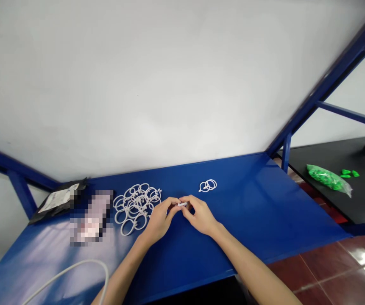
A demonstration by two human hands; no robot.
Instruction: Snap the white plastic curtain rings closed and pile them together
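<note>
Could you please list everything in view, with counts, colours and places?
Blue table: one, blue, across the centre
Ring pile: too tangled to count, white, left part of the table
Small ring group: about three, white, right of the pile
White piece: one, white, pinched near the centre
Package: one, black with white label, table's far left
Pixelated item: one, pinkish, between package and pile
Cable: one, white, lower left
Frame bars: several, blue, both sides
Wall: one, white, behind
Black table: one, black, right
Bag: one, clear with green contents, on the black table
Loose pieces: about three, green, beside the bag
Floor tiles: several, reddish brown, lower right
Left hand: one, bare, holding the white piece
Right hand: one, bare, holding it too
</note>
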